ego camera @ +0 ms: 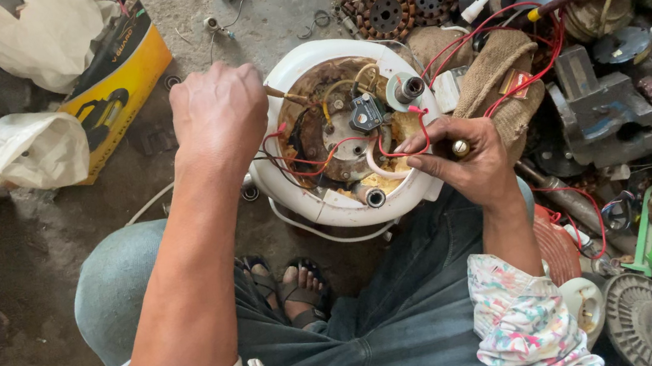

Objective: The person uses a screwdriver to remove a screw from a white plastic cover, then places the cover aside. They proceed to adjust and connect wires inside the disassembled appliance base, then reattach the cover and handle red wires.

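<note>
A repair workshop: motor rotors [386,10], wires and dismantled appliance parts [603,103] litter the dirt floor [5,282].

Floral white sleeves, dark denim trousers, dark strapped sandals — bare forearms.

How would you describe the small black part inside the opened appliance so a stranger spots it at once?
Find the round white plastic housing lying open on the floor between the left hand and right hand. Near its rusty middle sits a small black boxy component, the only dark block among red wires.
</note>
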